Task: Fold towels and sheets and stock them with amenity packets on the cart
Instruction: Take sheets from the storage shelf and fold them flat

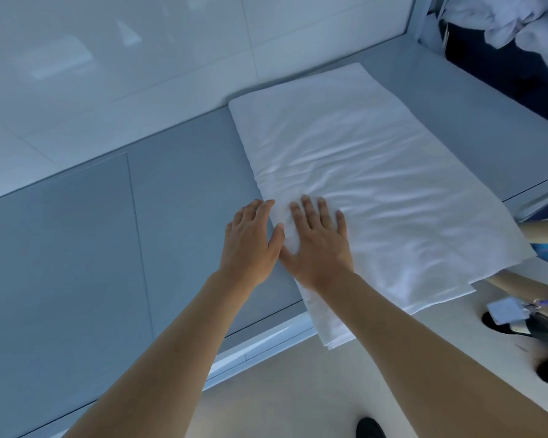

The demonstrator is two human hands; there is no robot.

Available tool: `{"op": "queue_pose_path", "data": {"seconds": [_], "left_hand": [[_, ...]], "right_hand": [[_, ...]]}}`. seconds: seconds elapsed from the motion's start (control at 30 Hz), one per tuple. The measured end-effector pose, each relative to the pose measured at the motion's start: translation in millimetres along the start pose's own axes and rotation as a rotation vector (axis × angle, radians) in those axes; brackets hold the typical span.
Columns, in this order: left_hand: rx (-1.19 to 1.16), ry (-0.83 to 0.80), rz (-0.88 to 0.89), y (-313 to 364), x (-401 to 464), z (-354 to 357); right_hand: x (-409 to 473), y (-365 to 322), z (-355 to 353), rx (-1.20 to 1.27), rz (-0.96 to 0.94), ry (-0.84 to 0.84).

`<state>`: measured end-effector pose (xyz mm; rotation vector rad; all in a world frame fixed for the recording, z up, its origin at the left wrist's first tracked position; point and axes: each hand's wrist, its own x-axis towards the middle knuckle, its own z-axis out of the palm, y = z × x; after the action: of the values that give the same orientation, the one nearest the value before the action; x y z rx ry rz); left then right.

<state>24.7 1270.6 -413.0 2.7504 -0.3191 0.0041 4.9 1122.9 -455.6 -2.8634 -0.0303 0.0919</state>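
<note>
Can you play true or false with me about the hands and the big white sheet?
1. Both hands lie flat on the white sheet. True: the left hand is at its edge and the right hand is on top.
2. The sheet is crumpled in a ball. False: it is folded into a long flat shape.
3. The sheet hangs over the grey table's near edge. True.
4. The right hand is making a fist. False: its fingers are straight and spread.
5. More white laundry is piled at the top right. True.
</note>
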Motion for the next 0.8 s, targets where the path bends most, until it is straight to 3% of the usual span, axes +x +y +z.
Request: {"op": "queue_pose_path", "data": {"seconds": [0.17,0.37,0.57,0.8], "left_hand": [[0.03,0.0,-0.014,-11,-3,-7],[0.057,0.007,-0.001,9,7,8],[0.09,-0.021,-0.01,42,19,39],[0.046,-0.011,-0.121,50,13,61]], "right_hand": [[8,0,-15,0.03,-0.048,0.055],[43,73,-41,-0.002,-0.133,0.139],[64,142,-52,-0.005,-0.173,0.04],[59,144,-43,-0.016,-0.191,0.056]]}}
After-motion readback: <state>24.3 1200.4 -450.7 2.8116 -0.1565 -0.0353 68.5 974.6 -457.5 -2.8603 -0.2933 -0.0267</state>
